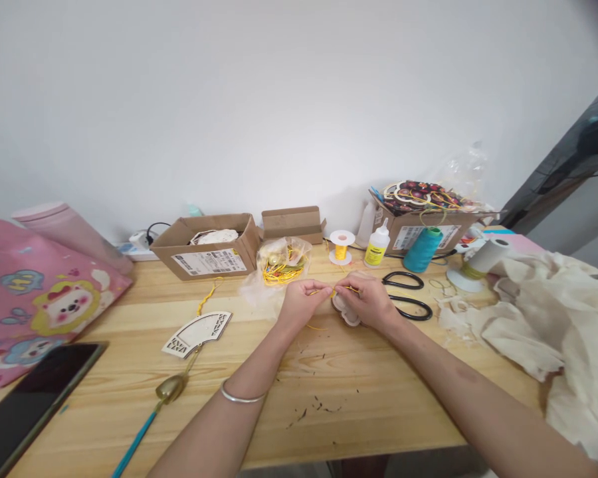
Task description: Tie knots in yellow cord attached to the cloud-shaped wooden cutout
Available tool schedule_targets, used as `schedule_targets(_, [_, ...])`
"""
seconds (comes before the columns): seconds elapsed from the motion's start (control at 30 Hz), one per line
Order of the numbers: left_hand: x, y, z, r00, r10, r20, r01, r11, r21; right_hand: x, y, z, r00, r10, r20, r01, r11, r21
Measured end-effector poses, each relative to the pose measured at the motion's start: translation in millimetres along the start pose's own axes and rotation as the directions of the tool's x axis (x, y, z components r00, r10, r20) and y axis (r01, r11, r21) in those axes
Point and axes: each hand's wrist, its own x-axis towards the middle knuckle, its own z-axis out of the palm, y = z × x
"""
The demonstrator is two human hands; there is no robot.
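My left hand (301, 302) is closed in a pinch on a thin yellow cord (346, 288), just above the middle of the table. Close beside it, my right hand (369, 302) is closed on a small pale wooden piece with a scalloped edge (347, 315), partly hidden under the fingers. The cord runs between the two sets of fingertips. Off to the left lies a fan-shaped wooden pendant (197, 334) with cut-out corners and a yellow braided loop (206, 300). Beneath it is a gold spoon-like piece (171, 389) with a teal tassel (135, 443).
Behind my hands stand a cardboard box (206, 249), a bag of yellow cords (283, 264), a yellow thread spool (341, 248), a glue bottle (377, 245) and a teal thread cone (423, 250). Black-handled scissors (412, 309) and cream cloth (573, 345) lie right; a phone (34, 405) lies left.
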Motion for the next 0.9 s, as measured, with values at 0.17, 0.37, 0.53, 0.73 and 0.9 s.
schedule_targets(0.17, [0.4, -0.8, 1.0, 1.000, -0.029, -0.001, 0.029, 0.999, -0.017, 0.0, -0.8, -1.2, 1.000, 0.020, -0.019, -0.021, 1.000, -0.014])
schedule_targets(0.37, [0.4, -1.4, 0.6, 0.999, -0.013, 0.031, 0.015, 0.999, -0.049, 0.1, -2.0, -1.4, 0.998, 0.049, -0.034, -0.049, 0.999, -0.008])
schedule_targets(0.53, [0.3, -1.3, 0.0, 1.000, -0.011, -0.017, 0.011, 0.999, -0.034, 0.0, -2.3, -1.1, 0.999, 0.029, -0.024, -0.029, 1.000, 0.004])
schedule_targets(0.73, [0.9, -2.5, -0.3, 1.000, 0.000, 0.019, 0.000, 1.000, -0.029, -0.4, -0.9, -0.6, 0.999, 0.041, -0.033, -0.040, 0.999, 0.026])
schedule_targets(0.9, [0.0, -1.4, 0.0, 0.999, -0.003, 0.036, 0.003, 1.000, -0.013, -1.1, 1.2, 1.6, 0.999, 0.037, -0.028, -0.036, 0.999, 0.033])
